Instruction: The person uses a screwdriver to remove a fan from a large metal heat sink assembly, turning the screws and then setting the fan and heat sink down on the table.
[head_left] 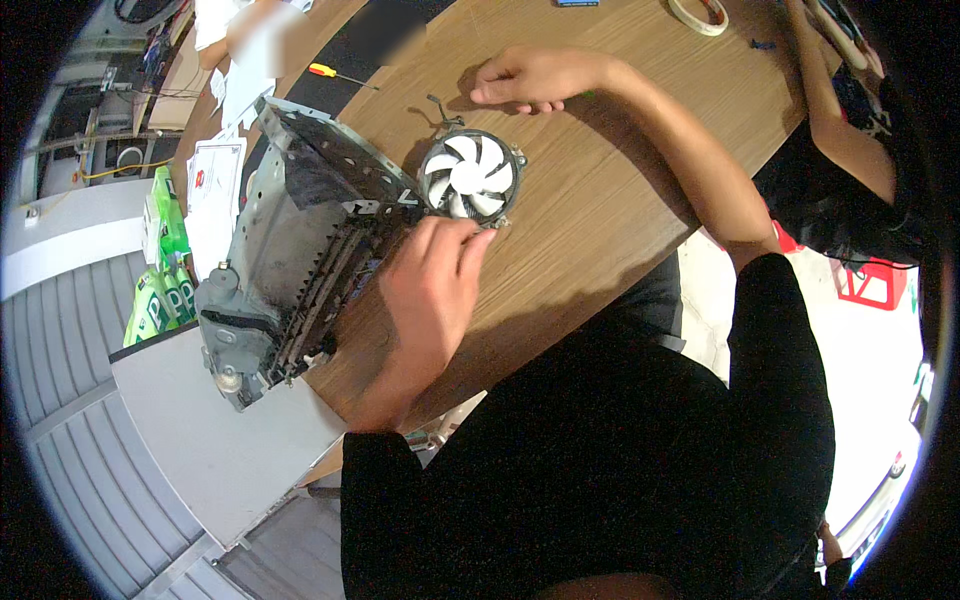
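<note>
— What else do I see on the table (pixel 620 190)?
— A yellow-handled screwdriver (pixel 340 74) near the far edge; a tape roll (pixel 698 14) far right; white papers (pixel 215 190) and green packets (pixel 168 215) at left.

Black top, sleeves pushed above elbows, bare forearms

bench (pixel 600 210): metal chassis (pixel 300 230) at left edge | fan (pixel 470 176) just right of chassis | screwdriver (pixel 335 73) behind chassis | tape roll (pixel 698 14) far right, behind fan
</note>
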